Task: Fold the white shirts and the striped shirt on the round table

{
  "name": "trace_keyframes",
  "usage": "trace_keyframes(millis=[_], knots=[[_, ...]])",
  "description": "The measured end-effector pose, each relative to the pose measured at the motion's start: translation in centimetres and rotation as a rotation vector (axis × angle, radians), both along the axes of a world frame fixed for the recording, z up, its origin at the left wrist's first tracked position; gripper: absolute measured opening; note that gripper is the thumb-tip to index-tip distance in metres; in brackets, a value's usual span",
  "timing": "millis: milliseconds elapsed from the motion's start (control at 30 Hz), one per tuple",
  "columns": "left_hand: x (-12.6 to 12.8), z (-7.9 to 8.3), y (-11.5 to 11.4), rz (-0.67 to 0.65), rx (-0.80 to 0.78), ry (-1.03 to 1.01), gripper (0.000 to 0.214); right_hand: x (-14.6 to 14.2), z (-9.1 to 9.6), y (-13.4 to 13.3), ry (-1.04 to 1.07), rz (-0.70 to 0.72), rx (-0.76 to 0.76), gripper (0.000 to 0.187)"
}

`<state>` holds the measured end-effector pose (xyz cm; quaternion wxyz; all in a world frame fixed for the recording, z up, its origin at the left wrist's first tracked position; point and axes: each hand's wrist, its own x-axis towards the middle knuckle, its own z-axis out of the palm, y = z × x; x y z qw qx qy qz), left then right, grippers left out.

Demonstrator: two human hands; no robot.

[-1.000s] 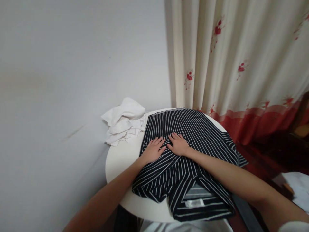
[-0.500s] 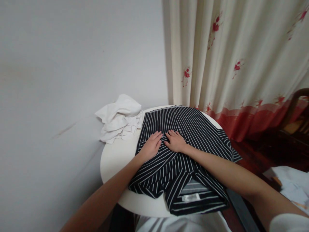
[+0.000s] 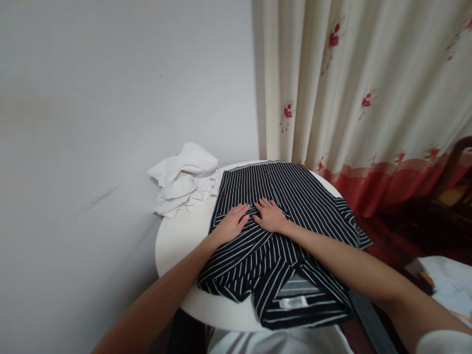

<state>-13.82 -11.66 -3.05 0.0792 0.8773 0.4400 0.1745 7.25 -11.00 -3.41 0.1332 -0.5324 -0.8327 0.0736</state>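
Note:
A black garment with thin white stripes lies spread over a small round white table. Its collar with a white label points toward me at the near edge. My left hand lies flat on the middle of the garment, fingers stretched out. My right hand rests flat beside it, fingers also out, the two hands nearly touching. Neither hand holds anything.
A crumpled white cloth lies at the table's far left edge against the grey wall. A cream curtain with red flowers and a red hem hangs behind the table at right. A dark wooden chair stands far right.
Both hands stay flat on the striped garment in nearly the same spot. Only the view has shifted a little.

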Motion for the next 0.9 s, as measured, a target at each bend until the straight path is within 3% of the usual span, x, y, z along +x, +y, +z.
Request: trace_keyframes(millis=[167, 467, 900], knots=[[0.19, 0.23, -0.49, -0.017, -0.058, 0.072, 0.054, -0.01, 0.16, -0.04, 0.001, 0.000, -0.015, 0.068], [-0.15, -0.42, -0.57, 0.123, -0.116, 0.178, 0.056, -0.04, 0.59, -0.39, 0.002, 0.005, -0.029, 0.068], [-0.04, -0.19, -0.76, 0.160, -0.095, 0.236, 0.059, 0.02, 0.15, -0.02, 0.060, 0.014, -0.032, 0.067]])
